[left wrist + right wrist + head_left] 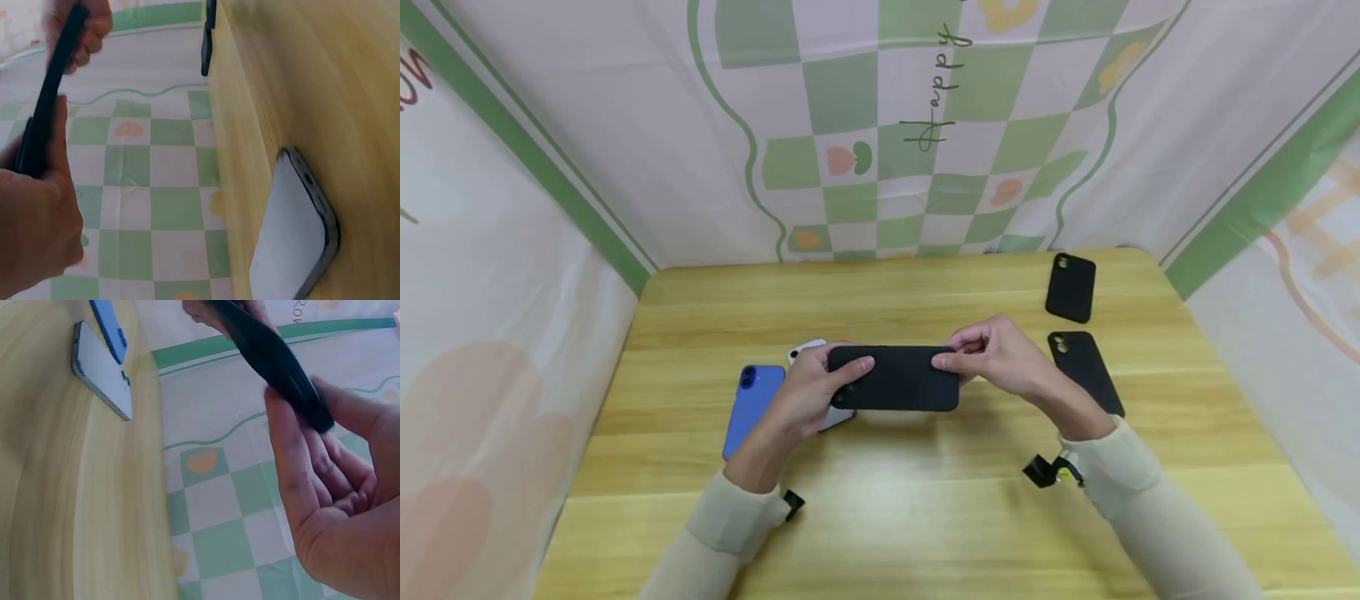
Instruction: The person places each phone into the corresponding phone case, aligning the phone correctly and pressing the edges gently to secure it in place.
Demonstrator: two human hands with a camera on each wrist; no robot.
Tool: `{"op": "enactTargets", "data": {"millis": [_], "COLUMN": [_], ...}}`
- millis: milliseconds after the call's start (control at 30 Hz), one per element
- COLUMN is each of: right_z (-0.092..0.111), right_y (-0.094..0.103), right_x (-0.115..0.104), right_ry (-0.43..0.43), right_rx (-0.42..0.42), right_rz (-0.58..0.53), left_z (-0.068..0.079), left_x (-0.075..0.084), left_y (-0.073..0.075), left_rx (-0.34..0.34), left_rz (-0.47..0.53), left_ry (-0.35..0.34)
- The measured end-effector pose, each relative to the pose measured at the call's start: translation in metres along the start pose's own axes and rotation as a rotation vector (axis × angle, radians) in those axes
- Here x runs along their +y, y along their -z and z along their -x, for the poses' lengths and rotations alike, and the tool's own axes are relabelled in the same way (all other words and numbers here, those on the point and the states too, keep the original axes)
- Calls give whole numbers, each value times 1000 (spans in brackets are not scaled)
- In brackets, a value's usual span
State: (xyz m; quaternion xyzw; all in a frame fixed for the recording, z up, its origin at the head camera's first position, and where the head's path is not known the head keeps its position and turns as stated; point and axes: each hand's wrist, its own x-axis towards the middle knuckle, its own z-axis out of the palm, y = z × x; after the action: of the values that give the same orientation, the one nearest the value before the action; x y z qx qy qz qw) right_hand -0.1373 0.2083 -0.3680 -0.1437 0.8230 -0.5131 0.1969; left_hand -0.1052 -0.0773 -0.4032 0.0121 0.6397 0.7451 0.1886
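Observation:
Both hands hold a black phone case point(910, 379) lengthwise above the middle of the table. My left hand point(808, 387) grips its left end, thumb lying across the broad face near the camera cutout. At the other end, my right hand point(1000, 354) pinches the corner between thumb and fingers. The right wrist view shows the case point(281, 365) edge-on, with a bulge along its side; I cannot tell whether a phone sits inside. Below and behind the left hand lies a white phone point(837, 418), partly hidden, with a blue phone point(752, 408) left of it.
Two more black phone cases lie at the right, one near the back edge point(1071, 287) and one point(1086, 367) partly behind the right forearm. The wooden table point(880, 517) is bordered by printed cloth walls point(910, 167) at the back and sides.

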Motion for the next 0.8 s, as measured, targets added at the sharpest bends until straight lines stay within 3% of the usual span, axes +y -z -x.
{"op": "enactTargets", "data": {"millis": [233, 433, 667, 800], "right_z": [-1, -1, 0, 1], "right_y": [-3, -6, -11, -14], "right_x": [2, 4, 6, 8], "right_ry": [-40, -14, -31, -51], "right_rx": [93, 21, -34, -26], "right_rz": [-25, -105, -268, -283], "left_z": [-1, 1, -1, -1], "left_x": [3, 4, 4, 4], "left_y": [-6, -8, -8, -8], "left_rx": [111, 187, 213, 221], "left_rz": [57, 127, 166, 172], "left_ry": [-21, -53, -68, -70]}}
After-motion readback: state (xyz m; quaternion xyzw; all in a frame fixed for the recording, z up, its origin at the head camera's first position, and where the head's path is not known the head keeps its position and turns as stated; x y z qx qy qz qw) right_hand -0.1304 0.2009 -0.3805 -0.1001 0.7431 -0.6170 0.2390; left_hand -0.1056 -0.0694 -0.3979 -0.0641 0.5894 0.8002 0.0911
